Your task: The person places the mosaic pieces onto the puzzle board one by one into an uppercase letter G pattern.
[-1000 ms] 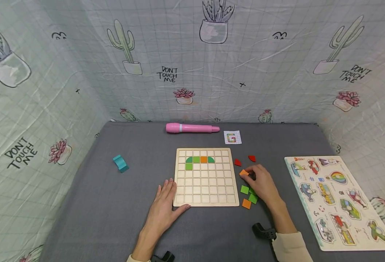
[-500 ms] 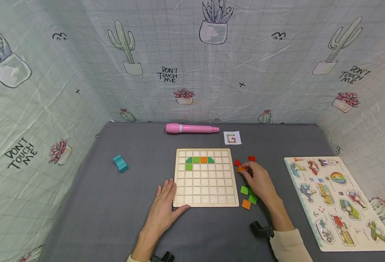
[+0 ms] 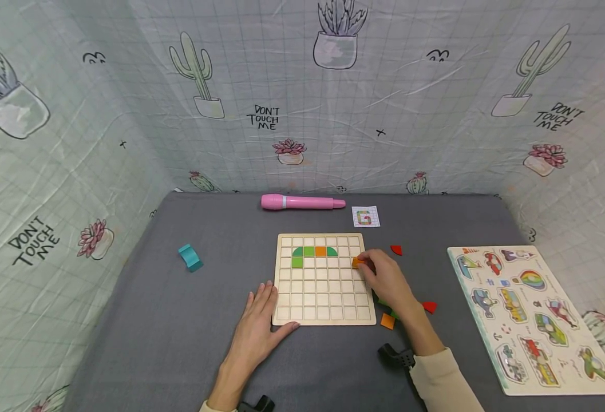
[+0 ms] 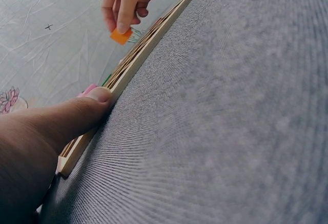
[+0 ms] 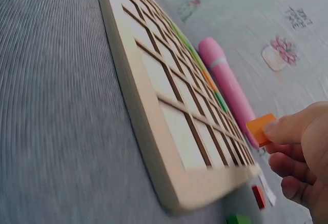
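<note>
A wooden grid board [image 3: 323,297] lies flat on the grey table, with green and orange tiles [image 3: 314,251] set in its upper rows. My right hand [image 3: 379,276] pinches an orange square tile [image 3: 357,262] over the board's right edge; the same orange tile [image 5: 260,127] shows at my fingertips in the right wrist view and again [image 4: 121,35] in the left wrist view. My left hand [image 3: 258,320] lies flat by the board's lower left corner, its thumb [image 4: 87,106] pressed against the board's edge.
Loose tiles lie right of the board: a red one [image 3: 396,249], another red one [image 3: 429,307], an orange one [image 3: 387,320]. A pink pen [image 3: 302,202] and a small pattern card [image 3: 366,217] sit behind the board. A teal block [image 3: 190,257] lies left, a picture puzzle [image 3: 529,317] right.
My right hand lifted the orange tile from the loose pile and carried it left over the board's right edge. A red tile now lies lower right. My left hand has stayed put.
</note>
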The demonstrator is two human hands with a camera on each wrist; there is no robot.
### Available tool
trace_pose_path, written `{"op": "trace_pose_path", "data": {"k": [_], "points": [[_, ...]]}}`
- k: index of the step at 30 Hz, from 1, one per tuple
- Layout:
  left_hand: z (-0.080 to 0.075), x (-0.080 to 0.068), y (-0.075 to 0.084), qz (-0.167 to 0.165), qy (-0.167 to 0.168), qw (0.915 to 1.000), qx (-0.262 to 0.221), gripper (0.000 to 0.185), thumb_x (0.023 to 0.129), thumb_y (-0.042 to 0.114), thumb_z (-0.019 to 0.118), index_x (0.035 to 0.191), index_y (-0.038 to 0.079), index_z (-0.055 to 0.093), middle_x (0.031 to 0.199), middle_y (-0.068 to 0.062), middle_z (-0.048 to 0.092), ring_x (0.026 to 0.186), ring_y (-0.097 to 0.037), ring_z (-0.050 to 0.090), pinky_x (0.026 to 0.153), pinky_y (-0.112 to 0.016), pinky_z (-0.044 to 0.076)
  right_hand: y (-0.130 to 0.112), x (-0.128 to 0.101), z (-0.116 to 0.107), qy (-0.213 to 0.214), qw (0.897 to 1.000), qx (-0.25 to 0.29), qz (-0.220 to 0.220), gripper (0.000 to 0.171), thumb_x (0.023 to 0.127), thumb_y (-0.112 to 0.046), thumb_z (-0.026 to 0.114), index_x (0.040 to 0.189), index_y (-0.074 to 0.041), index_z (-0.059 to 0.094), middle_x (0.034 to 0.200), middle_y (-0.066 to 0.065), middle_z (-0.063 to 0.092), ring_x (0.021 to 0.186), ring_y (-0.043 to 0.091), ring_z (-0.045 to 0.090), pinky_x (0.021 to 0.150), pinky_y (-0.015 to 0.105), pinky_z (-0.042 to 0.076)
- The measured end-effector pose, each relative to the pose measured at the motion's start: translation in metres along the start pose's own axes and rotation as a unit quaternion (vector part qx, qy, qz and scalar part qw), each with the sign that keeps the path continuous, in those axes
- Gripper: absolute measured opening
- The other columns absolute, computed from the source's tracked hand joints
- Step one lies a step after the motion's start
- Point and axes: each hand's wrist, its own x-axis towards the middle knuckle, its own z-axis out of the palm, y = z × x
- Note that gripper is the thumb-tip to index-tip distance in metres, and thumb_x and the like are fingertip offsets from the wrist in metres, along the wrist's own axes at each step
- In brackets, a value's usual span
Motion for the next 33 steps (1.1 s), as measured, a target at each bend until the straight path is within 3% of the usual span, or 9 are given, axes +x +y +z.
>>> {"op": "trace_pose_path", "data": {"k": [5,25,33], "points": [[0.000,0.000,-0.001,-0.009,-0.009,0.9999,-0.006,0.095,0.082,0.061,0.073,0.147,-0.004,0.047,0.157,-0.020,0.042,0.151,-0.035,0.033,0.127,-0.051,0.024,-0.011,0.006,0.008,-0.007,1.000,0.008,-0.017,0.015,0.096,-0.011,0.066,0.110,-0.007,0.068,0.102,0.006,0.067,0.084,0.015,0.057,0.073,0.031,0.054],[0.000,0.000,-0.001,0.003,0.006,1.0000,0.003,0.093,0.080,0.059,0.075,0.143,-0.005,0.051,0.153,-0.023,0.046,0.147,-0.038,0.038,0.122,-0.056,0.030,-0.047,0.025,0.050,-0.040,0.997,0.032,-0.065,0.013,0.093,-0.009,0.070,0.106,-0.009,0.069,0.100,0.002,0.068,0.085,0.012,0.061,0.075,0.029,0.057],[-0.001,0.000,0.000,-0.007,-0.011,0.9999,0.005,0.092,0.083,0.059,0.073,0.145,-0.004,0.049,0.155,-0.021,0.044,0.149,-0.037,0.035,0.124,-0.054,0.028,-0.058,0.028,0.066,-0.062,0.994,0.040,-0.082,0.013,0.094,-0.011,0.070,0.107,-0.010,0.070,0.101,0.002,0.068,0.086,0.012,0.061,0.077,0.031,0.057]]}}
